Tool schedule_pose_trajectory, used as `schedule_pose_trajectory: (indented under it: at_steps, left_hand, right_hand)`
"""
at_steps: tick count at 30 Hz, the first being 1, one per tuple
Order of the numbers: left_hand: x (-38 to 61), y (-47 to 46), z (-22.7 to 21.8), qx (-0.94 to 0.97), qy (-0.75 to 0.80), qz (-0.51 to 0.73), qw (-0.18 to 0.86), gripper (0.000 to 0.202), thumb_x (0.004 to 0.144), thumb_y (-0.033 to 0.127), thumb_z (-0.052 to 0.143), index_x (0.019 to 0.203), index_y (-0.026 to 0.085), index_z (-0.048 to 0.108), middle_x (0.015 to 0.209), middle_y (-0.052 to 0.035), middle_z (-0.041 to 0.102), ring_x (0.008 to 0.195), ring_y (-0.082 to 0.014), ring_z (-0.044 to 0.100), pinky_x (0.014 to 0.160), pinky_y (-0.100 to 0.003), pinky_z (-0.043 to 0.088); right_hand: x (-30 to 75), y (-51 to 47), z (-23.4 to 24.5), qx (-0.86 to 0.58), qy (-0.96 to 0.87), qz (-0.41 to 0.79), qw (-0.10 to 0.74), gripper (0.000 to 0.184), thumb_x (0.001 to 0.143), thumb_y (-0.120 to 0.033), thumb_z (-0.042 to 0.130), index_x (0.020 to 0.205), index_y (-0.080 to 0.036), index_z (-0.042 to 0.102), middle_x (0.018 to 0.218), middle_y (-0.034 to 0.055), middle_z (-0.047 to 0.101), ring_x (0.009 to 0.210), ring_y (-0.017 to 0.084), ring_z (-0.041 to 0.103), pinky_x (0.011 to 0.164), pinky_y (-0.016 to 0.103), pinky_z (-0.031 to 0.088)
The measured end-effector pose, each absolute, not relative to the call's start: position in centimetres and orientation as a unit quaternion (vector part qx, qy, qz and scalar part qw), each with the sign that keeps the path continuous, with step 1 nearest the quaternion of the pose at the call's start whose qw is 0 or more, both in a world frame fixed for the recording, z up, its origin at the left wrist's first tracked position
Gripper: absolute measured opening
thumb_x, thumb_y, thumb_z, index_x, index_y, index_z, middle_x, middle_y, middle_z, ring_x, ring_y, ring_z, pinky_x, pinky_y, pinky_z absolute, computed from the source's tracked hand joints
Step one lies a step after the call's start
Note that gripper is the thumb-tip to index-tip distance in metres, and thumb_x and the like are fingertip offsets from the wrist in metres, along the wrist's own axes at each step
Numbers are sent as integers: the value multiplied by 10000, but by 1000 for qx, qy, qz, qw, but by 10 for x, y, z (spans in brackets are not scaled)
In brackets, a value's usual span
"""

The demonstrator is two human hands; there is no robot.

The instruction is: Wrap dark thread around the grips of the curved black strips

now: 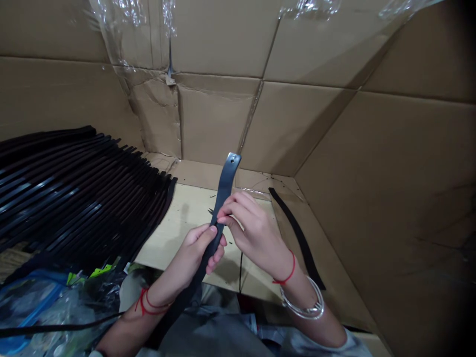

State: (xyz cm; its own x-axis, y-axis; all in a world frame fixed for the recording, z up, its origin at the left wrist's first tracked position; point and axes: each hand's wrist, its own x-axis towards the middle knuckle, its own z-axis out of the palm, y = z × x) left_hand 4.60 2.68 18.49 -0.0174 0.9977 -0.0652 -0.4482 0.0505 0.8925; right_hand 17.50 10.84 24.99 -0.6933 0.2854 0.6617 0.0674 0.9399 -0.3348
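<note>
Left hand clenches a long flat black belt strap with a punched hole at its upper end, the strap standing up over a pale wooden board; right hand pinches it just higher. Fanned stack of black straps lies left, single loose black strap right, beside brown cardboard walls.

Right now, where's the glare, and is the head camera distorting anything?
Head view: clear plastic sheeting glints at top, stacked black straps show pale sheen, the held black strap looks sharp, and the wide lens bows the cardboard walls and darkens the right corners.
</note>
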Motion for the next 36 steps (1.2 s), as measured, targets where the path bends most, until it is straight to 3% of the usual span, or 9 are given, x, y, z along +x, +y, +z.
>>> schedule_pose_trajectory:
  at_steps: [5,11,19,22,27,31,34,36]
  left_hand:
    - [43,22,187,348,384,608,601,358,930,447,484,806,118,550,519,39,454,403,-42,370,381,-144,279]
    - [44,19,187,361,378,598,608,360,923,454,481,810,121,557,490,42,446,382,-49,356,368,-149,269]
    - [41,22,191,348,401,596,602,395,924,451,486,736,113,566,443,39,447,352,-41,352,353,-136,261]
    - [43,19,187,336,363,621,608,399,926,447,483,725,115,571,416,44,426,334,-41,347,350,-132,273]
    - [40,20,170,378,188,547,723,469,906,483,459,663,103,587,346,44,353,258,-55,263,285,-162,255]
    - [28,21,166,426,143,399,799,441,906,493,441,809,94,600,368,35,419,252,-57,260,278,-156,219]
    - [20,14,174,473,211,303,800,404,915,500,445,853,116,555,428,36,463,287,-56,305,296,-155,196]
    - [17,7,182,519,263,250,774,375,936,483,428,839,135,531,491,33,483,339,-54,345,337,-160,248]
  right_hand:
    - [183,102,235,-145,-877,219,403,133,964,-119,522,837,-146,551,818,48,541,795,172,508,733,304,421]
    - [184,99,217,-190,-790,362,457,152,912,-178,619,764,-151,593,733,20,587,668,133,533,575,237,406]
    - [182,97,231,-210,-804,308,463,148,892,-131,627,744,-141,616,725,11,583,663,115,495,624,235,393]
    - [180,98,229,-195,-784,384,447,149,882,-162,649,735,-138,629,710,14,584,628,108,486,579,219,385]
    - [173,111,203,-136,-672,609,398,237,792,-320,768,718,-134,641,666,15,573,563,102,477,493,194,360]
    - [174,126,199,-92,-717,629,286,305,733,-394,808,669,-129,670,639,29,597,568,123,522,504,209,401]
    - [179,133,212,-118,-774,606,142,247,722,-324,819,699,-108,702,618,26,613,514,99,496,474,195,369]
    - [182,136,222,-137,-801,576,83,220,705,-267,831,713,-82,713,589,14,594,497,81,452,463,189,330]
